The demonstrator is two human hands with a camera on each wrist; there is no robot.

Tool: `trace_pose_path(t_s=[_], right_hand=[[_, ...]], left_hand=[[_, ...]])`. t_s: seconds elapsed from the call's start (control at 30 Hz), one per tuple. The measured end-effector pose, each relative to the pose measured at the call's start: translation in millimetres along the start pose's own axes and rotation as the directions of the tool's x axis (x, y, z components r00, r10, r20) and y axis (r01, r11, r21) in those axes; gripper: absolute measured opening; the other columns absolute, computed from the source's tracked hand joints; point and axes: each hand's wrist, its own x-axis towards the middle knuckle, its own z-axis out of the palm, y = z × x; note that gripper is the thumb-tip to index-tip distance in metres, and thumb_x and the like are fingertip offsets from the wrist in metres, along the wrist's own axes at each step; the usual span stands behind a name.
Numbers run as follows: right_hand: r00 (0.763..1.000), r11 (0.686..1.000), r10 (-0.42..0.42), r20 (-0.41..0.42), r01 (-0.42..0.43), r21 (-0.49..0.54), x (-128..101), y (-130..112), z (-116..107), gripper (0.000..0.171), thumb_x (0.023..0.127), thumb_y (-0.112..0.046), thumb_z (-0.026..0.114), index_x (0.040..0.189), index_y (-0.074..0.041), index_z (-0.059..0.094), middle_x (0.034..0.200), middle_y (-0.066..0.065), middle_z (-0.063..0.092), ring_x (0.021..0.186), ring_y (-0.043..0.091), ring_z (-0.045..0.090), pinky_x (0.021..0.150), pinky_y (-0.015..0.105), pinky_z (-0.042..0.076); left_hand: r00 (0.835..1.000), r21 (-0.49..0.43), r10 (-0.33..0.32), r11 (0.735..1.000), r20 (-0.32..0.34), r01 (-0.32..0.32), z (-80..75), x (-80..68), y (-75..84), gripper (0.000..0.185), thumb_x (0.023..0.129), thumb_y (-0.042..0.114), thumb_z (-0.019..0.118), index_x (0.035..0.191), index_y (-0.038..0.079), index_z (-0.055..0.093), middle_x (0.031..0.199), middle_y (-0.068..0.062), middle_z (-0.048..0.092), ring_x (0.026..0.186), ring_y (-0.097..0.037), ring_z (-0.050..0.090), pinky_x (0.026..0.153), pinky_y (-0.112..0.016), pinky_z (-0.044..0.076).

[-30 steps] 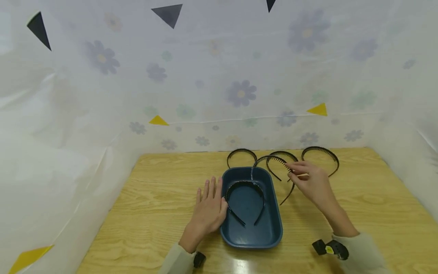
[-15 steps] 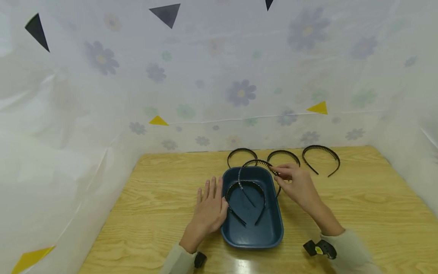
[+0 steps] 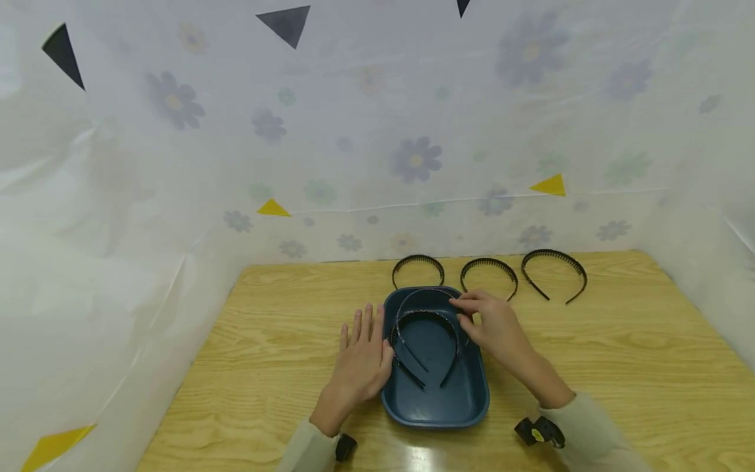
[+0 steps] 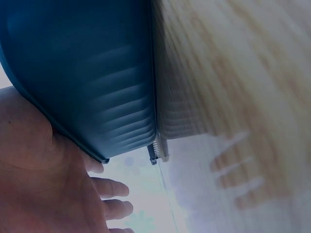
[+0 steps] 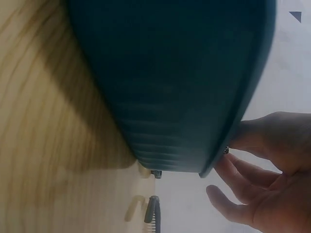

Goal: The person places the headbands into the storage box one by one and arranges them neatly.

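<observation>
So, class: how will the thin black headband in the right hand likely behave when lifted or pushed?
The headband is a thin open arc, so probably light and springy. The right hand lifts it with just its fingers. Its toothed edge may snag the headband in the tray.

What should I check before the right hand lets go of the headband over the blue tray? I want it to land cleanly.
1. Right hand pinches the held headband: ok.
2. Held headband lies over the blue tray, within its rim: ok.
3. Left hand rests flat against the tray's left side, steadying it: ok.
4. First headband already lies in the tray, with room beside it: ok.
5. Held headband touching the tray floor: cannot tell.
6. Three headbands wait on the table behind the tray, apart from it: ok.
</observation>
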Motion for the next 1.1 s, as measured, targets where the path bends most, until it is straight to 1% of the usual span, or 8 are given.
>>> trace_pose_path(t_s=[0.17,0.27,0.47,0.63,0.73,0.97,1.1], right_hand=[[0.999,1.0,-0.004,0.034,0.004,-0.011,-0.5,-3.2,7.2,0.031,0.083,0.006,0.08,0.113,0.001,0.078,0.106,0.014,0.07,0.061,0.005,0.051,0.05,0.023,0.041],[0.998,1.0,-0.001,0.056,0.002,-0.023,-0.5,-4.3,11.9,0.031,0.084,0.005,0.079,0.114,0.001,0.078,0.106,0.014,0.07,0.061,0.004,0.051,0.05,0.023,0.042],[0.996,0.998,-0.005,0.094,0.01,-0.058,-0.3,-4.8,19.7,0.03,0.085,0.004,0.078,0.115,0.0,0.078,0.106,0.012,0.069,0.066,0.008,0.056,0.054,0.023,0.044],[0.996,0.995,-0.014,0.088,0.023,-0.102,-0.3,-4.5,24.3,0.029,0.083,0.003,0.08,0.112,-0.001,0.079,0.104,0.011,0.069,0.072,0.014,0.061,0.058,0.026,0.046],[0.996,0.992,-0.019,0.085,0.029,-0.12,0.2,-4.2,26.5,0.029,0.083,0.003,0.08,0.111,-0.002,0.08,0.103,0.011,0.069,0.073,0.015,0.062,0.059,0.028,0.046],[0.995,0.992,-0.01,0.104,0.023,-0.127,0.6,-5.4,28.5,0.028,0.084,0.004,0.079,0.112,0.0,0.079,0.103,0.012,0.07,0.077,0.018,0.063,0.061,0.03,0.047],[0.994,0.99,-0.015,0.112,0.031,-0.14,1.2,-6.4,28.8,0.028,0.084,0.004,0.078,0.112,0.001,0.079,0.102,0.012,0.069,0.073,0.016,0.06,0.058,0.027,0.045]], left_hand=[[1.0,-0.002,0.001,1.0,0.004,-0.001,-0.3,-0.4,-0.3,0.063,0.108,0.027,0.029,0.166,0.007,0.014,0.17,-0.017,0.009,0.157,-0.036,0.005,0.122,-0.062,0.009],[1.0,0.001,0.0,1.0,0.005,0.0,0.2,-0.4,-1.0,0.063,0.108,0.028,0.028,0.166,0.007,0.014,0.17,-0.016,0.009,0.157,-0.036,0.004,0.122,-0.062,0.009],[1.0,0.0,0.0,1.0,0.007,0.0,1.0,-0.4,-2.3,0.063,0.108,0.029,0.029,0.166,0.008,0.013,0.171,-0.016,0.008,0.157,-0.035,0.004,0.122,-0.062,0.008],[1.0,0.007,-0.001,1.0,0.013,0.001,1.5,0.3,-3.1,0.064,0.109,0.03,0.028,0.166,0.009,0.011,0.171,-0.014,0.006,0.157,-0.036,0.005,0.122,-0.062,0.007],[1.0,0.004,0.005,1.0,0.007,-0.005,2.0,0.5,-3.1,0.063,0.109,0.03,0.028,0.166,0.009,0.012,0.171,-0.015,0.007,0.157,-0.037,0.007,0.122,-0.062,0.008],[1.0,0.0,0.01,1.0,0.012,-0.01,1.9,0.4,-3.0,0.063,0.109,0.028,0.029,0.166,0.009,0.011,0.171,-0.016,0.006,0.157,-0.036,0.003,0.122,-0.062,0.007],[1.0,-0.003,0.011,1.0,0.003,-0.011,1.1,0.3,-2.7,0.062,0.109,0.028,0.029,0.166,0.008,0.012,0.17,-0.017,0.007,0.157,-0.036,0.004,0.122,-0.062,0.007]])
